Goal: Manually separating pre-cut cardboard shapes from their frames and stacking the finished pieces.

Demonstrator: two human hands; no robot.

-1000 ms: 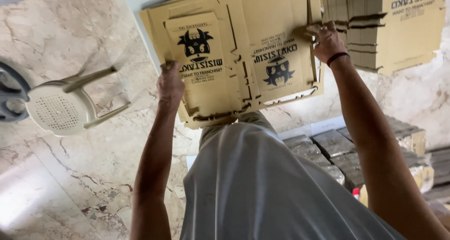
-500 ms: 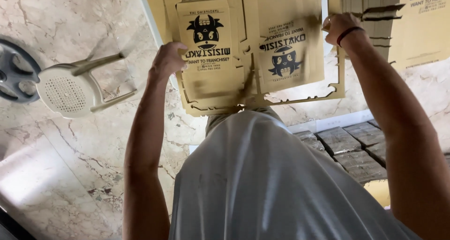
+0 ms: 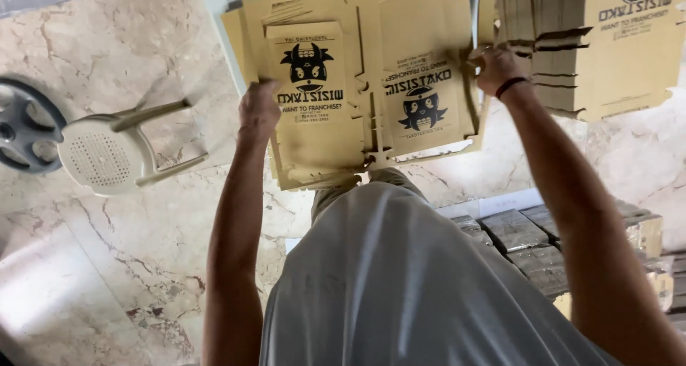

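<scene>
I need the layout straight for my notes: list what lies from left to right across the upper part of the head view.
Dark wheel → white plastic chair → left hand → flat printed cardboard box blank → right hand → stack of flat cardboard blanks.

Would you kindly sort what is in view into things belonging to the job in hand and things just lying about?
In hand:
- flat printed cardboard box blank, gripped by left hand and right hand
- stack of box blanks

Lying about:
- white plastic chair
- dark wheel-like object
- wrapped bundles

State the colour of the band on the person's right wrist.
Black, a thin wristband beside the right hand; head view.
</scene>
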